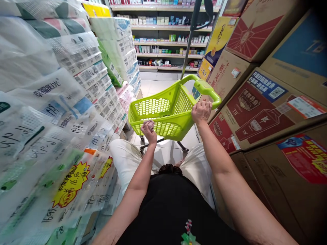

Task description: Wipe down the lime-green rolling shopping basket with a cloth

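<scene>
A lime-green plastic shopping cart [176, 127] with perforated sides stands in front of my knees, turned sideways. My right hand [201, 111] is closed round the near end of its handle bar [208, 90]. By the cart's near long side is my left hand [150, 134], fingers curled round a crumpled pale-pink cloth [148, 125]. Whether that hand also touches the rim, I cannot tell. The basket's visible inside shows only green mesh walls. A dark pole [189, 47] with a looped top rises behind the cart.
Plastic-wrapped paper packs [84, 119] with handwritten prices are stacked high on the left. Printed cardboard cartons [265, 105] wall the right side. Shelves [166, 42] of bottles and boxes cross the far end of the narrow tiled aisle [150, 83].
</scene>
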`<act>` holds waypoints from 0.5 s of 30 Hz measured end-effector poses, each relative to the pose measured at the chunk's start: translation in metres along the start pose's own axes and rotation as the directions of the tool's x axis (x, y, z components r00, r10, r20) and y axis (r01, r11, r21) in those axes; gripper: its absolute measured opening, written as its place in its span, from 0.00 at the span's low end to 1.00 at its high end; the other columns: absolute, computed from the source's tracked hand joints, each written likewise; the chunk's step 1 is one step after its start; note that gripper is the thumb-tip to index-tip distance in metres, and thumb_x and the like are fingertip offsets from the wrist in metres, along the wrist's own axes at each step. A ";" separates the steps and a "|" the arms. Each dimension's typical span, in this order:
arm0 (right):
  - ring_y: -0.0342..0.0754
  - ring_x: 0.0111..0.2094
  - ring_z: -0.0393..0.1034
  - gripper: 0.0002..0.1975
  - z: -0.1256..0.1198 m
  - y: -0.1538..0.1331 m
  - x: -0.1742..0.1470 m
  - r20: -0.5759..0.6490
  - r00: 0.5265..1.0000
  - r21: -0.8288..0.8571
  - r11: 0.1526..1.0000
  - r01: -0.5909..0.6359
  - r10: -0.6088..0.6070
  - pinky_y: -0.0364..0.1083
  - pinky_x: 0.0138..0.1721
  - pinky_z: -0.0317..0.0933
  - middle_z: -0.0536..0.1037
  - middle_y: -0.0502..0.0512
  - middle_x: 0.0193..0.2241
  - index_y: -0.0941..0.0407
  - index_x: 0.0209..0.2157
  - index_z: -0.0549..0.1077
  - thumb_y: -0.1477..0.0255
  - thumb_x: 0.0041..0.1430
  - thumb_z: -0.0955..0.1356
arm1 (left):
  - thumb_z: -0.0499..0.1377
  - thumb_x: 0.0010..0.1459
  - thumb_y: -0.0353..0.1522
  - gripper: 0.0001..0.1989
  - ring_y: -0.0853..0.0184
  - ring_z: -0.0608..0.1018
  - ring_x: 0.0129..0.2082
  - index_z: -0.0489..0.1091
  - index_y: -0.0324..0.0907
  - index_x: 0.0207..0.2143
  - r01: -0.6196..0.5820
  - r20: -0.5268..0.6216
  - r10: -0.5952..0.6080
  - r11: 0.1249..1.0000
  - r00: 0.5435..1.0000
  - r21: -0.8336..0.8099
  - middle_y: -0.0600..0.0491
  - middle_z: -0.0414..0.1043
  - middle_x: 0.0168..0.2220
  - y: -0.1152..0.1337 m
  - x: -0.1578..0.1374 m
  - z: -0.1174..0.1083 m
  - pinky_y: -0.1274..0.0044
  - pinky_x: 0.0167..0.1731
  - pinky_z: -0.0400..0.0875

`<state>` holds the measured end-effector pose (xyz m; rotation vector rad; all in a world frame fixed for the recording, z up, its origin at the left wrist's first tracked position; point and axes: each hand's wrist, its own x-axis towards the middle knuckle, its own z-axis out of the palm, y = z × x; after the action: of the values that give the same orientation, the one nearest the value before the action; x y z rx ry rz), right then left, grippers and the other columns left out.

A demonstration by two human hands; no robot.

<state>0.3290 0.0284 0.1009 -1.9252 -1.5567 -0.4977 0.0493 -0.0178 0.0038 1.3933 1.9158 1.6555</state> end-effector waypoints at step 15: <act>0.65 0.52 0.62 0.17 -0.005 -0.002 -0.001 0.003 1.000 0.031 0.999 0.005 -0.006 0.67 0.61 0.51 0.75 0.68 0.44 0.57 0.42 0.76 0.69 0.65 0.58 | 0.54 0.50 0.16 0.27 0.54 0.72 0.59 0.73 0.43 0.50 -0.057 0.029 0.057 0.998 0.998 -0.004 0.41 0.63 0.55 0.010 -0.015 0.012 0.64 0.63 0.67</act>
<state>0.3275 0.0248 0.1043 -1.8994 -1.5632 -0.4701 0.0700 -0.0231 0.0027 1.4757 1.8736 1.6529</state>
